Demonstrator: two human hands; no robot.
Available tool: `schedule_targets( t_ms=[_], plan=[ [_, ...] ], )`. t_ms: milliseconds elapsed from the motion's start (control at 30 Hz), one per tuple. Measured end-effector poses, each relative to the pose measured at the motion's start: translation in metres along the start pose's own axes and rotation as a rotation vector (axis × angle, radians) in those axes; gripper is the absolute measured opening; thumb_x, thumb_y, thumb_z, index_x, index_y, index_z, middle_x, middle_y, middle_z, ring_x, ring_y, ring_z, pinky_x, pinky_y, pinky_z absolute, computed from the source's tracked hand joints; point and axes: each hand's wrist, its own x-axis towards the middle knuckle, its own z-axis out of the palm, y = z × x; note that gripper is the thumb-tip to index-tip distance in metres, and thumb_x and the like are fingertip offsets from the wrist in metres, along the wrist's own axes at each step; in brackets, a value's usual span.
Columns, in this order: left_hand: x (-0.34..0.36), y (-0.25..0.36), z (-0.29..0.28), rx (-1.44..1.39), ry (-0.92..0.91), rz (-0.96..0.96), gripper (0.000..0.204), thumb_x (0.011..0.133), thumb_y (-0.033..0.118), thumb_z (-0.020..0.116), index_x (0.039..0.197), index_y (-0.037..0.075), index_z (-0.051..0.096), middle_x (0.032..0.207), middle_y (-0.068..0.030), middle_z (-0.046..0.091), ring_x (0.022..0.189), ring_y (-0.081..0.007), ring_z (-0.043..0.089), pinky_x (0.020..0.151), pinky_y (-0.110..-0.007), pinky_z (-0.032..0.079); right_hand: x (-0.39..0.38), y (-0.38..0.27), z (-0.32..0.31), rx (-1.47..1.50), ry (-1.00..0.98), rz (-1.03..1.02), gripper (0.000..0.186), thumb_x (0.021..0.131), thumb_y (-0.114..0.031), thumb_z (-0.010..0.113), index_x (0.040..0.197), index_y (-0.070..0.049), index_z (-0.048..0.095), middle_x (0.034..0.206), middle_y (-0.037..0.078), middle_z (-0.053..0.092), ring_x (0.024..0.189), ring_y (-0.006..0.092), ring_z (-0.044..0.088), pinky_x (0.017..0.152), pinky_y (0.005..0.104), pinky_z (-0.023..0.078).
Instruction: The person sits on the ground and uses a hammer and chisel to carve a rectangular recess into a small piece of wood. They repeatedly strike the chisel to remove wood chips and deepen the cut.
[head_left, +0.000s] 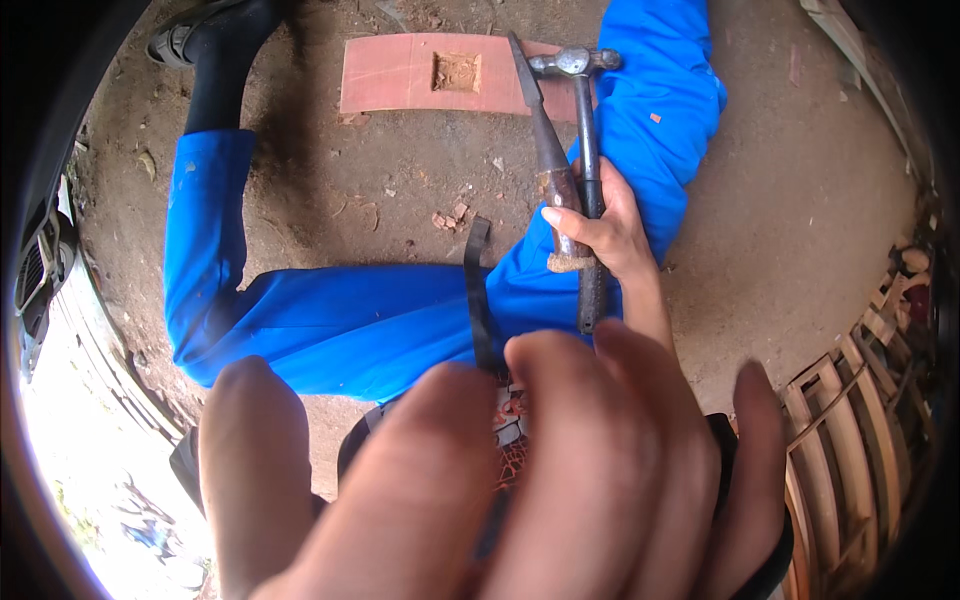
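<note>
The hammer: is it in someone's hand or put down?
In hand: the right hand grips the hammer together with a chisel-like tool.

From the head, one wide fisheye view faces down at the ground (800, 210), a hand (590, 480) very near at lower centre.

At two o'clock, the right grip (612, 225) clasps a chisel (549, 148) and a hammer (587, 130); a recessed reddish board (400, 76) lies at twelve; the left grip (575, 510), fingers spread, blurs at six.
</note>
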Motion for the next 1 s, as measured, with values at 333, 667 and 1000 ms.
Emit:
schedule_targets(
  t_ms=[333,667,1000],
  plan=[
    [0.048,-0.037,0.045,0.167,-0.054,-0.064,0.016,0.085,0.023,0.07,0.09,0.008,0.071,0.08,-0.0052,0.071,0.076,-0.0195,0.068,0.065,-0.033,0.054,-0.002,-0.006,-0.006,-0.095,-0.023,0.047,0.045,0.077,-0.02,0.079,0.11,-0.005,0.053,0.087,0.002,0.059,0.074,0.0121,0.058,0.067,0.0272,0.047],
    [0.066,-0.122,0.101,0.294,-0.413,-0.28,0.009,0.081,0.013,0.066,0.089,0.009,0.067,0.081,-0.0075,0.07,0.087,-0.0227,0.069,0.073,-0.034,0.055,0.004,-0.002,-0.004,-0.064,0.021,-0.23,0.078,0.07,-0.027,0.088,0.131,-0.001,0.047,0.105,0.004,0.058,0.099,0.0136,0.056,0.086,0.0292,0.046],
    [0.025,-0.167,0.101,0.405,-0.076,-0.287,0.033,0.083,0.009,0.065,0.116,0.007,0.063,0.116,-0.0078,0.064,0.11,-0.0264,0.061,0.086,-0.039,0.054,0.003,0.003,-0.011,0.063,-0.047,-0.017,0.056,0.071,-0.022,0.086,0.111,-0.004,0.051,0.092,0.003,0.056,0.083,0.0109,0.056,0.072,0.0272,0.049]
  ],
)
